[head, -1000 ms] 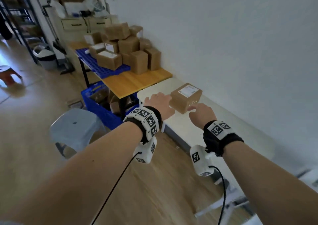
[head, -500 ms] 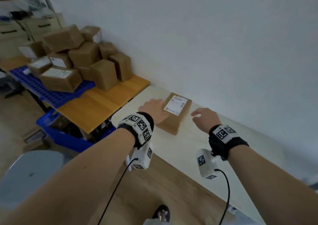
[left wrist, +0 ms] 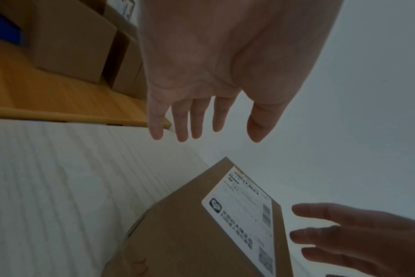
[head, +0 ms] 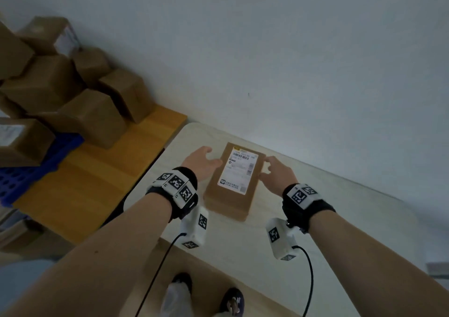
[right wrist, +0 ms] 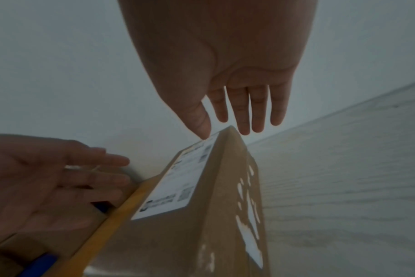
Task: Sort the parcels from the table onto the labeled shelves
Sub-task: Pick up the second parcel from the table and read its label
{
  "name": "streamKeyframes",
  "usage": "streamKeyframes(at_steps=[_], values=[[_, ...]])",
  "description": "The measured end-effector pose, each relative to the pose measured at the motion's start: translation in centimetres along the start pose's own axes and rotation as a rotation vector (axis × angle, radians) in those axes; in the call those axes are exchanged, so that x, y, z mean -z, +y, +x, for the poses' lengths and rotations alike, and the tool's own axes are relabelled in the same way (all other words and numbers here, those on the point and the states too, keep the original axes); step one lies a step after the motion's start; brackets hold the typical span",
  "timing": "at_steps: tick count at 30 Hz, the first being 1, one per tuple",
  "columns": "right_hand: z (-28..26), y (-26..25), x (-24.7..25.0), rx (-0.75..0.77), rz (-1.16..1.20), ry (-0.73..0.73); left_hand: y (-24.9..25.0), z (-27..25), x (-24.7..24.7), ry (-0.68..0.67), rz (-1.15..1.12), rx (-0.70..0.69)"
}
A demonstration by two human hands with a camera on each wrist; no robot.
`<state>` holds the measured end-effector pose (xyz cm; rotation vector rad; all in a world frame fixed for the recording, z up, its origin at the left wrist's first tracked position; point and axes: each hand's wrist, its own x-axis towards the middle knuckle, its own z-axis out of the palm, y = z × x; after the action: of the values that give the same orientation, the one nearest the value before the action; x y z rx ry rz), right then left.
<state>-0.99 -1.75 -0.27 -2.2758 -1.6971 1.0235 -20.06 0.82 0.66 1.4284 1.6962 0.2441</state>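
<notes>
Several cardboard boxes (head: 80, 108) were stacked at the far left on an orange wooden table (head: 97, 178), some of them resting on a blue plastic pallet (head: 31, 168) that lay across that tabletop. Just right of it stood a pale white table (head: 340, 219), its rounded corner meeting the orange one along the wall (head: 291, 49).

The left hand (head: 201, 163) hovered over the white table at the parcel's left side, fingers straight and slightly spread, palm turned toward the box. In the left wrist view its fingers (left wrist: 185, 120) hung loose and held nothing; whether the thumb met the cardboard edge could not be told from the head view.

The parcel (head: 230, 195), a brown cardboard box, lay flat on the white table between the two hands, its long side running away from the person, with a white shipping label (head: 239, 171) on top bearing a barcode and small print too blurred to read. Torn white tape remnants showed on its right flank (right wrist: 249, 215) in the right wrist view.

The right hand (head: 277, 173) was at the parcel's right far corner, fingers extended and relaxed, gripping nothing. From the right wrist its thumb (right wrist: 199, 120) appeared to hang just above the label's far edge, without clear contact.
</notes>
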Motion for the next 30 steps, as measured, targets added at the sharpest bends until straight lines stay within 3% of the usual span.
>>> streamKeyframes(at_steps=[9, 21, 26, 30], values=[[3.9, 0.7, -1.0, -0.247, 0.164, -0.086, 0.5, 6.5, -0.2, -0.169, -0.094, 0.054], [5.4, 1.0, -3.4, -0.348, 0.527, -0.104, -1.9, 9.9, -2.0, -0.461, -0.326, 0.232], [5.1, 1.1, -2.8, -0.378, 0.691, -0.117, -1.4, 9.7, -2.1, -0.495, -0.385, 0.27], [4.4, 0.6, -1.9, -0.364, 0.773, -0.08, -0.5, 9.0, -1.8, -0.435, -0.457, 0.241]])
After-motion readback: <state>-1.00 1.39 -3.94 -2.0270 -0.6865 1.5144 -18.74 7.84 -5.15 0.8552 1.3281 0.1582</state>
